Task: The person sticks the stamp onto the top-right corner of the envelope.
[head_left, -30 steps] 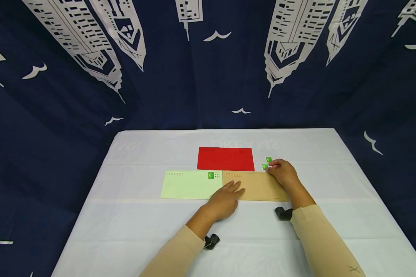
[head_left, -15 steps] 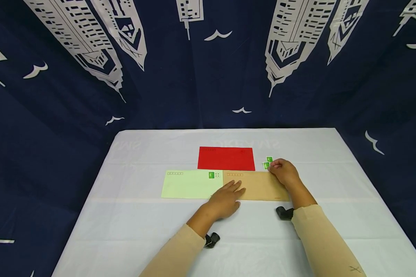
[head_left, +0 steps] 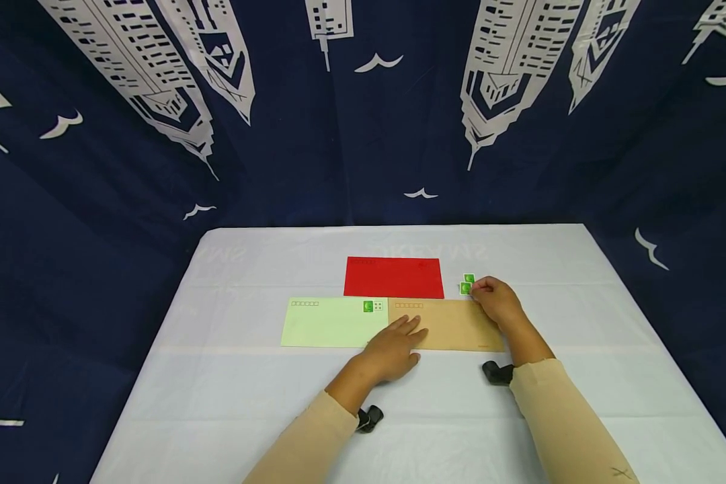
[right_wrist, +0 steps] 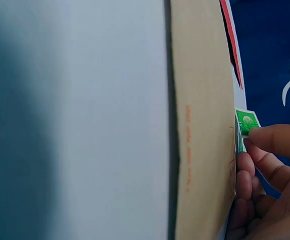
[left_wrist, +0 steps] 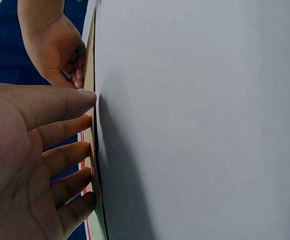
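My left hand (head_left: 392, 351) rests with spread, fairly straight fingers on the tan envelope (head_left: 454, 326). In the left wrist view its fingertips (left_wrist: 87, 150) touch the envelope. Beyond that envelope's far right part, my right hand (head_left: 497, 300) pinches a green stamp (right_wrist: 247, 121) between thumb and forefinger. In the head view this white-edged stamp (head_left: 465, 288) shows at the fingertips. A second green stamp (head_left: 469, 277) lies just behind it on the table. To the left is a light green envelope (head_left: 327, 324) that bears a green stamp mark (head_left: 368, 306) at its upper right.
A red envelope (head_left: 393, 277) lies behind the other two, left of the stamps. White cloth covers the table (head_left: 248, 403). A dark blue printed curtain (head_left: 351, 148) hangs behind the table. Black wrist cameras (head_left: 497, 372) sit under both wrists.
The pinched stamp has lifted and shifted slightly to the right, closer to the second stamp in view. My left hand and the envelopes have stayed in place.
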`<state>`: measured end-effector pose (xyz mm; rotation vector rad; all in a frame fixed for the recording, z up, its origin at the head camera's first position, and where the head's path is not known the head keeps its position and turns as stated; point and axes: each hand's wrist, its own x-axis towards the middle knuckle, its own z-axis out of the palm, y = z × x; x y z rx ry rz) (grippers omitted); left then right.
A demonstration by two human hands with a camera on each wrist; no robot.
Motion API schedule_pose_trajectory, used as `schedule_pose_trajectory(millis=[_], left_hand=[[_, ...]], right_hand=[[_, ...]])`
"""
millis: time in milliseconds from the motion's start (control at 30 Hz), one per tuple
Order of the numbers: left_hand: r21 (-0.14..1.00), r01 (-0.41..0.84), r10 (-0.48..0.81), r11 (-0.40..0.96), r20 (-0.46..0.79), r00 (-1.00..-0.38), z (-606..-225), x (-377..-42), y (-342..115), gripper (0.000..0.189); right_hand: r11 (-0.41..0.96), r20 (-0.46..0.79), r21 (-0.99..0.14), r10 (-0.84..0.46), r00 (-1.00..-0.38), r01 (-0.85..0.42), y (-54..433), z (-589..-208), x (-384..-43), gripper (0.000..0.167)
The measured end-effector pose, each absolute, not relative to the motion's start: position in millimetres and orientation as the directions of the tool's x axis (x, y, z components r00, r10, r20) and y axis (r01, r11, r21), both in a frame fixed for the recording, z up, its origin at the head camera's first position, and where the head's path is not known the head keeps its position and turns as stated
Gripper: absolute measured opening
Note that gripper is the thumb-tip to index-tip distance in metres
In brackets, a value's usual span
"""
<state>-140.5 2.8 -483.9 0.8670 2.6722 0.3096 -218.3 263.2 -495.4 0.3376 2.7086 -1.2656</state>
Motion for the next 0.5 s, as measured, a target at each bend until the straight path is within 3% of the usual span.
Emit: schedule_pose_trajectory(millis=[500], left_hand=[[0.276, 0.532, 0.593, 0.800, -0.225, -0.773, -483, -140, 5, 0.052]], right_hand=[[0.557, -0.277, -0.774, 0.130, -0.952, 0.301, 270, -484, -217, 0.032]])
